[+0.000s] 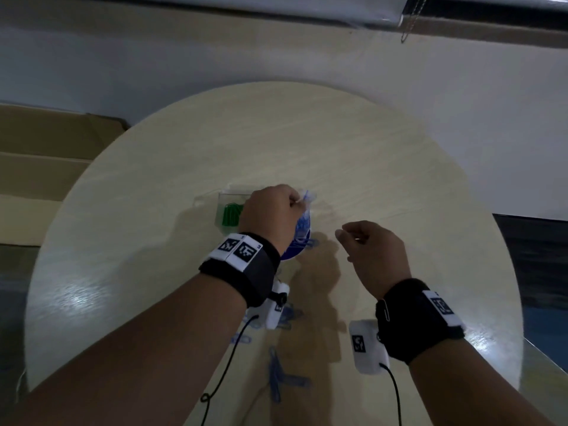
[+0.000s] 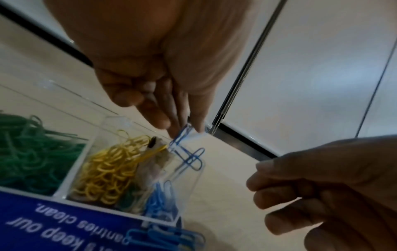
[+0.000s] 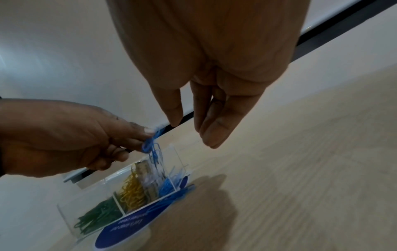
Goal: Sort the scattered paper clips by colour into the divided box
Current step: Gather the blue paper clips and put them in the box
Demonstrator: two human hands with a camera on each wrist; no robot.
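My left hand [image 1: 295, 202] pinches a small linked bunch of blue paper clips [image 2: 190, 156] between thumb and fingers. The bunch dangles over the right end compartment of the clear divided box [image 1: 222, 200]. In the left wrist view that compartment holds blue clips [image 2: 160, 200], the middle one yellow clips [image 2: 107, 171], the left one green clips [image 2: 32, 152]. My right hand [image 1: 345, 244] hovers to the right of the box with relaxed fingers [image 3: 211, 135] and holds nothing. More blue clips [image 1: 278, 375] lie scattered on the table near me.
The box stands left of centre on a round pale wooden table [image 1: 384, 167]. A round blue printed label [image 3: 120, 232] lies against the box's near side with blue clips on it. Cardboard boxes [image 1: 46, 155] sit off the table's left edge. A white wall rises behind.
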